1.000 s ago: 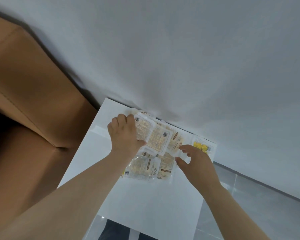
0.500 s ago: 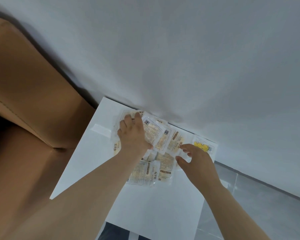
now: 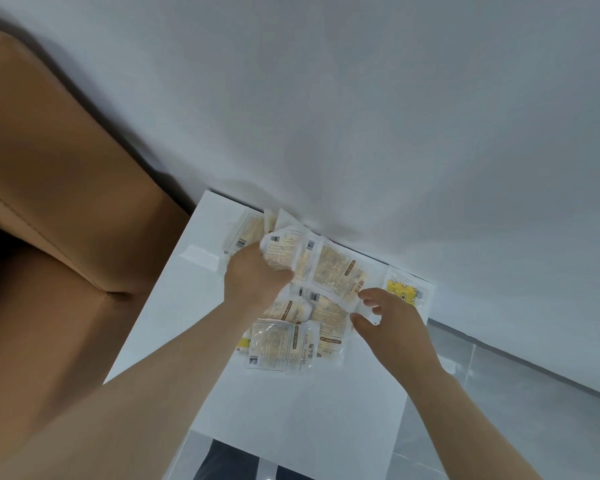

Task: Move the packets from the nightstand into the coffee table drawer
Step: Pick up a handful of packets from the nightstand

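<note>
While the packets (image 3: pixel 329 271) lie in a loose, overlapping heap at the back of the white nightstand (image 3: pixel 291 410), right against the wall (image 3: pixel 361 98), the left hand (image 3: pixel 257 275) digs into the heap's upper left part, its fingers curled round a crumpled bunch of them. At the heap's right edge the right hand (image 3: pixel 388 317) hovers with thumb and curved fingers a little apart about a clear packet edge; whether it actually pinches that edge cannot be told. Just beyond this hand a yellow packet (image 3: pixel 402 292) lies flat near the nightstand's far right corner. A tan upholstered headboard (image 3: pixel 66 168) stands to the left, and grey floor tiles (image 3: pixel 516 393) show on the right.
</note>
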The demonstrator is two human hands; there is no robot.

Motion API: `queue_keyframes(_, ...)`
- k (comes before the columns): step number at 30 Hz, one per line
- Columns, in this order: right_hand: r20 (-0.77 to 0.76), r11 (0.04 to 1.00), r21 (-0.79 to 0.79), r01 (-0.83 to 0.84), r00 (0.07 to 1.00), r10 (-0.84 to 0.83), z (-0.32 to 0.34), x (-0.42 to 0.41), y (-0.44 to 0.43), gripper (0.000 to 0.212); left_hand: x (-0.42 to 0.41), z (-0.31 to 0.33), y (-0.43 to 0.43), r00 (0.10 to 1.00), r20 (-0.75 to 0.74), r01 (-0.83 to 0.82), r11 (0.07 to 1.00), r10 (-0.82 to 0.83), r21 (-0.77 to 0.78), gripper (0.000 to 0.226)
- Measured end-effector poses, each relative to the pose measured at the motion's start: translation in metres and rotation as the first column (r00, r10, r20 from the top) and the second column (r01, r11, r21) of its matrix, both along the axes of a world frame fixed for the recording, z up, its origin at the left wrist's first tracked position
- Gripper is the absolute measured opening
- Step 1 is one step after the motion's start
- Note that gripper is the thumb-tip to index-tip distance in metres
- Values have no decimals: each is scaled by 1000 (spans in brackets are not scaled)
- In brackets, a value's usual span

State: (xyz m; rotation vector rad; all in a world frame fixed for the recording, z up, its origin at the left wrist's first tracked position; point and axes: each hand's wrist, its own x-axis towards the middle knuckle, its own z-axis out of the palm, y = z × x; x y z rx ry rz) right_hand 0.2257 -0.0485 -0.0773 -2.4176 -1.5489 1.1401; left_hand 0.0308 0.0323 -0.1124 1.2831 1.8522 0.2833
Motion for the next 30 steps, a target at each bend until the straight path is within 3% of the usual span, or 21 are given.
queue_keyframes(7, -20, 1000, 23, -18, 1000, 19, 2, -12, 1, 37, -27, 16, -5, 984, 133, -124, 992, 123, 1, 15)
queue_keyframes(21, -44, 976, 43, -214, 975, 216, 11, -55, 18, 44, -96, 43, -35, 951, 137, -280, 960, 278, -4, 12)
queue_keyframes(24, -27, 932, 29, -361, 932, 362, 5, -75, 17, 58, -109, 49, -46, 954, 113, -281, 960, 279, 4, 24)
queue_keyframes(27, 90, 840, -45, -541, 835, 543, -13, -92, 9, 93, -118, 49, -58, 949, 110, -294, 956, 294, -16, 26)
queue_keyframes(30, 238, 795, -81, -601, 763, 601, -29, -100, 1, 116, -127, 44, -70, 944, 122, -305, 952, 307, -38, 22)
